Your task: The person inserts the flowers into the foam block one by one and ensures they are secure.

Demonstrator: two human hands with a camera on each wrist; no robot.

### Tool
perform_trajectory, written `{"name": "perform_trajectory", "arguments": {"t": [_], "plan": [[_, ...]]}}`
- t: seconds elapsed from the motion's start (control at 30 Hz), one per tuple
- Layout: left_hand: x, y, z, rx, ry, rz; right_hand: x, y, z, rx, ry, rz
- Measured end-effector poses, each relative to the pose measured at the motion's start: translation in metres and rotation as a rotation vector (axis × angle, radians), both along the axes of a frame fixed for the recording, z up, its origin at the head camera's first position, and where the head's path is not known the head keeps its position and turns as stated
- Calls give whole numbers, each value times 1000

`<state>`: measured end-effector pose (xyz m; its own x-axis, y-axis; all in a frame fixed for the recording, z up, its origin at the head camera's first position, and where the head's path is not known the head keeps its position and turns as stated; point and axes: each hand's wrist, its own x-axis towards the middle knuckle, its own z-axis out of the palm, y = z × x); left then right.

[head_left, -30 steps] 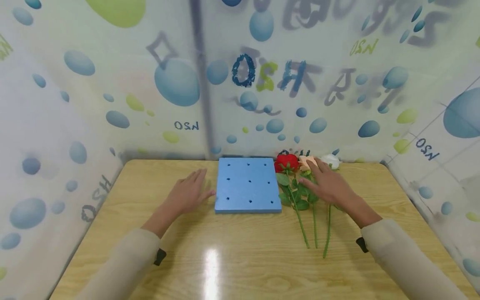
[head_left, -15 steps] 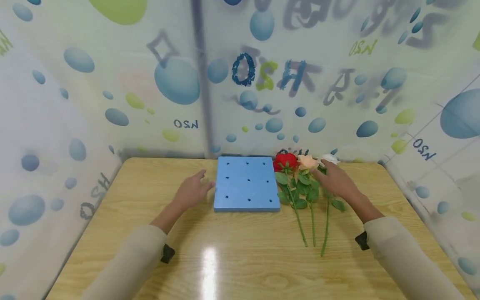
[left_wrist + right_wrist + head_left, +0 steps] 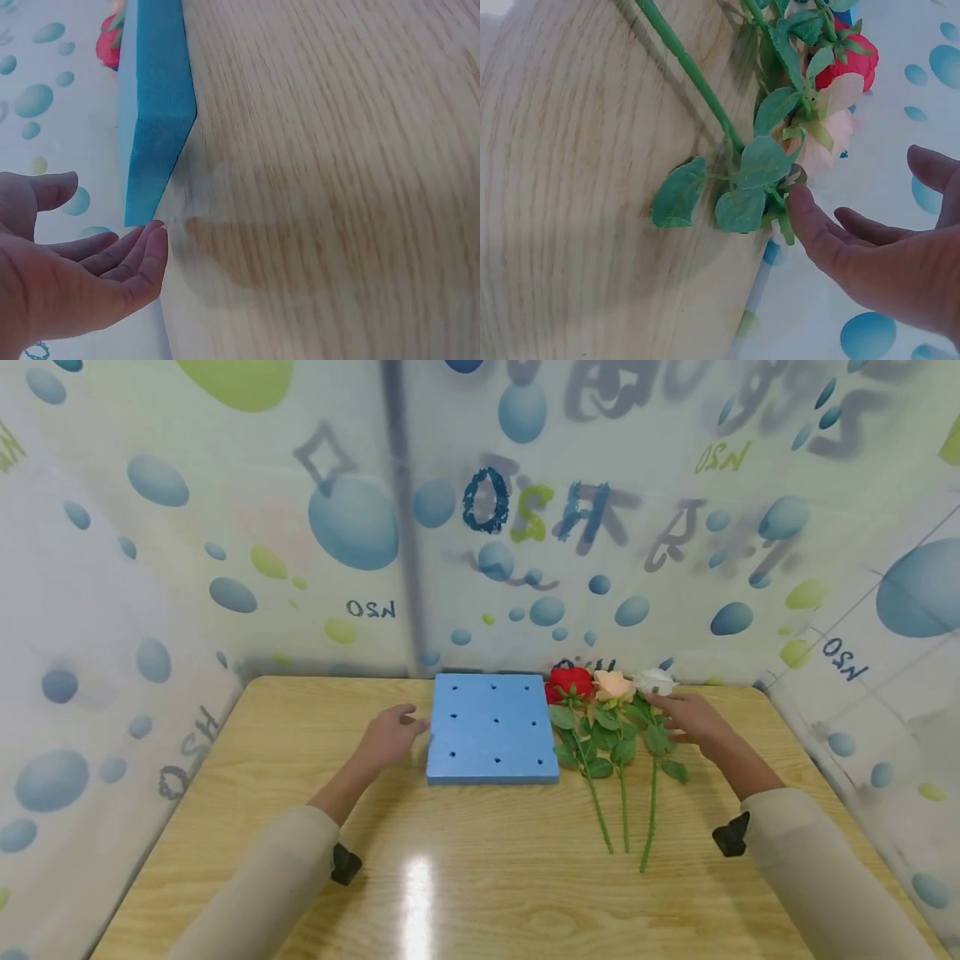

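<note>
A blue foam board (image 3: 491, 739) with several small holes lies flat on the table. By its left edge is my left hand (image 3: 390, 737), fingers loosely bent and holding nothing; in the left wrist view the fingertips come close to the board's corner (image 3: 161, 120). Right of the board, a red rose (image 3: 570, 683), a peach rose (image 3: 613, 686) and a white rose (image 3: 654, 681) lie in a row, stems toward me. Just below the white bloom, my right hand (image 3: 697, 720) reaches over its leaves (image 3: 761, 161), thumb apart from the fingers. Whether a fingertip touches it, I cannot tell.
The wooden table (image 3: 495, 877) meets a patterned curtain (image 3: 525, 593) at its back edge, with more of it at both sides. Rose stems (image 3: 622, 810) stretch toward the table's middle. Dark wrist devices (image 3: 731, 835) sit at both cuffs.
My right hand has moved right, from over the peach rose to the white rose, uncovering the peach bloom. The left hand's fingers have bent a little beside the board; the board and roses stay put.
</note>
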<state>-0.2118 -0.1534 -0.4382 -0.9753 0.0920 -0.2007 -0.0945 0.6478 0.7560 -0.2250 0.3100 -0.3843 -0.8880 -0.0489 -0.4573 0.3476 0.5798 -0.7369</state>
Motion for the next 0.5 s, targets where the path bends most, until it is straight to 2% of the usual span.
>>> {"name": "perform_trajectory", "arguments": {"t": [0.2,0.5], "plan": [[-2,3,-4,32,-43,26,1,12,-6,-67,-86,-51],[-3,5,-7,50,-54,15,3,19,-18,-76,-127,-37]]}}
